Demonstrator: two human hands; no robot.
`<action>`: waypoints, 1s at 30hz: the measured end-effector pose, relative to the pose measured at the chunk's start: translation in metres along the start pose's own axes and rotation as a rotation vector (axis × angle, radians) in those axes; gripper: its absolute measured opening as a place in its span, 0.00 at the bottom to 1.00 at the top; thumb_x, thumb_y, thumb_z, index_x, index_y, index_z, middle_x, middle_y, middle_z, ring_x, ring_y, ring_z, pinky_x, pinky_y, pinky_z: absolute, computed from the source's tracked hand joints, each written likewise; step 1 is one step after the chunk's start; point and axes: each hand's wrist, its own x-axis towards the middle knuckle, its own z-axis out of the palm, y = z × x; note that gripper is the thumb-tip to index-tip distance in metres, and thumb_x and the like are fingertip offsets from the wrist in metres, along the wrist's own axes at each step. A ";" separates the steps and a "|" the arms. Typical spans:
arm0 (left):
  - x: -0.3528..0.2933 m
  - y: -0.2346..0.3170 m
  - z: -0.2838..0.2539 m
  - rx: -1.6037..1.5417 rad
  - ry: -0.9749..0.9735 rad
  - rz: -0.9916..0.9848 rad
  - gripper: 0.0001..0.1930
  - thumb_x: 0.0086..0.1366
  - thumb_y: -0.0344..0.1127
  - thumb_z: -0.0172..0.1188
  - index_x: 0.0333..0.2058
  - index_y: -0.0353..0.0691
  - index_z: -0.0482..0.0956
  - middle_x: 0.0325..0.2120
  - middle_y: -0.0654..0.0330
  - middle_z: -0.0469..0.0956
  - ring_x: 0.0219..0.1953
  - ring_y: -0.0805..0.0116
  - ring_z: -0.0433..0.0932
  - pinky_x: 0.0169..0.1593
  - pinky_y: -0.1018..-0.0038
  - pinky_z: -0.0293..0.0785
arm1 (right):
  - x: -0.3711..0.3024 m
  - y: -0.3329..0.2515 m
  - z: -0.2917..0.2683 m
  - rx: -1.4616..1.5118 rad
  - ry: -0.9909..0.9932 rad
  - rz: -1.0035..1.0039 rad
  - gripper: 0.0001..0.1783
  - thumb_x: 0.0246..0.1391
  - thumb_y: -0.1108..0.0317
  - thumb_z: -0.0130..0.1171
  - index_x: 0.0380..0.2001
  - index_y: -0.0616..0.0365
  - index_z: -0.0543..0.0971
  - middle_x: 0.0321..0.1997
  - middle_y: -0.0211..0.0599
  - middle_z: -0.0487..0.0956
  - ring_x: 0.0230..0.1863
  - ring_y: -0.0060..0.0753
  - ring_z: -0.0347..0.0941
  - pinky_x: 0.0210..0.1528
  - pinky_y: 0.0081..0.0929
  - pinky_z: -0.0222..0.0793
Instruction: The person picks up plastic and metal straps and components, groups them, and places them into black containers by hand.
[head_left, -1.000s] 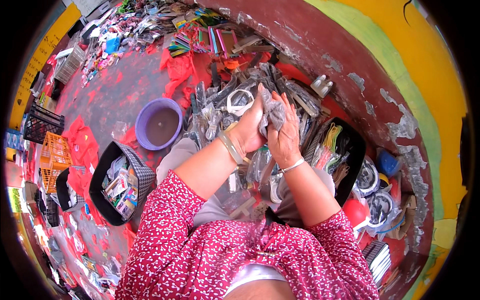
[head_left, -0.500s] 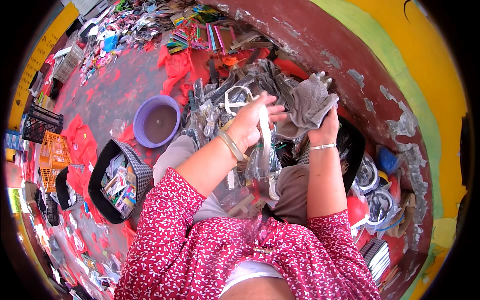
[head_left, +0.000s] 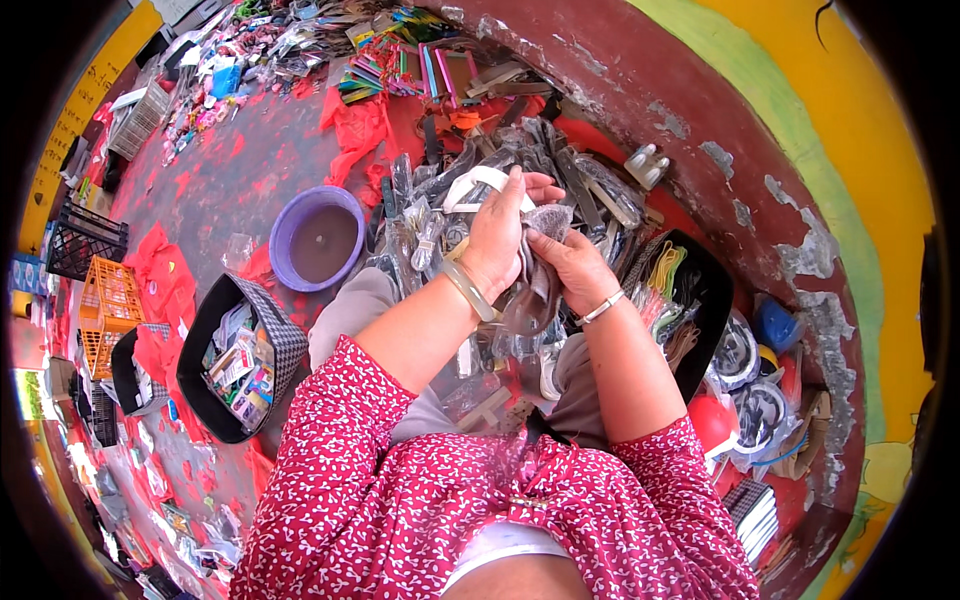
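Observation:
My left hand (head_left: 495, 240) is closed round a white strap (head_left: 478, 182), which loops out beyond its fingers. A grey cloth (head_left: 548, 217) is pinched in my right hand (head_left: 575, 268), right beside the left one. Part of the cloth hangs between both palms, and the strap's lower part is hidden by the cloth and hands. Beneath them, between my knees, lies a pile of plastic-wrapped straps (head_left: 425, 235), grey and black with some white pieces.
Left of my knee stand a purple basin (head_left: 283, 240) of murky water and a checked bin (head_left: 283, 340) of small packages. Another dark bin (head_left: 715, 345) with coiled cords is at my right. A peeling red wall (head_left: 690, 125) curves along the right; bagged goods (head_left: 755, 400) lie beside it.
My right hand has moved left and down with the cloth, bringing it against the left hand and the strap. The cloth is now bunched, uncovering the right bin.

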 end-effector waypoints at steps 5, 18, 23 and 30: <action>-0.002 0.002 0.003 0.303 -0.101 0.093 0.22 0.66 0.49 0.39 0.36 0.33 0.70 0.31 0.48 0.76 0.36 0.64 0.75 0.40 0.69 0.72 | -0.001 -0.003 -0.002 0.008 0.009 0.098 0.15 0.48 0.69 0.58 0.39 0.64 0.73 0.36 0.34 0.76 0.36 0.26 0.72 0.40 0.25 0.69; 0.021 0.048 -0.017 -0.304 0.083 -0.066 0.17 0.65 0.44 0.42 0.20 0.44 0.66 0.08 0.65 0.61 0.18 0.66 0.67 0.40 0.64 0.69 | -0.013 -0.006 0.028 0.043 -0.112 0.035 0.10 0.51 0.71 0.55 0.37 0.63 0.73 0.33 0.35 0.77 0.30 0.26 0.74 0.29 0.23 0.74; 0.025 0.056 -0.021 -0.354 0.128 -0.145 0.17 0.65 0.43 0.41 0.20 0.44 0.65 0.08 0.68 0.58 0.16 0.70 0.63 0.36 0.66 0.67 | -0.012 -0.002 0.019 -0.054 -0.137 0.064 0.11 0.51 0.69 0.55 0.37 0.61 0.74 0.31 0.33 0.78 0.26 0.24 0.74 0.28 0.20 0.72; 0.038 0.106 -0.049 -0.390 0.215 0.026 0.18 0.66 0.43 0.37 0.19 0.45 0.64 0.07 0.71 0.57 0.13 0.72 0.62 0.37 0.67 0.66 | -0.034 -0.008 0.013 -0.118 -0.190 0.162 0.11 0.51 0.70 0.55 0.38 0.63 0.75 0.34 0.34 0.78 0.32 0.23 0.74 0.36 0.22 0.71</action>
